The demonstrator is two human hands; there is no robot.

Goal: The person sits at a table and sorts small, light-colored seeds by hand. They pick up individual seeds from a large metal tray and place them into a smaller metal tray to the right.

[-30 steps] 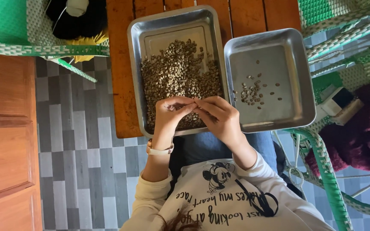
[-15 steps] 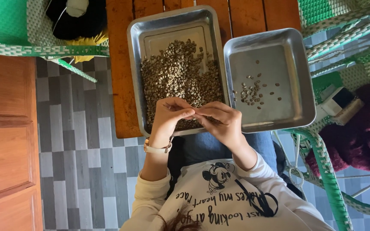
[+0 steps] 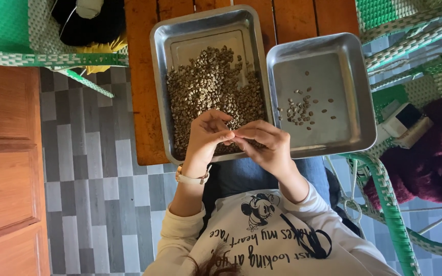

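A steel tray on a wooden table holds a heap of greenish coffee beans. Beside it on the right, a second steel tray holds a small scatter of beans. My left hand, with a wrist bracelet, and my right hand hover over the near edge of the full tray. Their pinched fingertips touch each other. Anything held between the fingers is too small to make out.
The wooden table ends just past the trays' near edges. Green and white woven chairs stand at right and upper left. A dark red garment lies on the right chair. Wooden cabinet at left, grey tiled floor.
Both hands have drawn back slightly from the bean heap, and their fingertips have come together at the tray's near edge. The trays have not moved.
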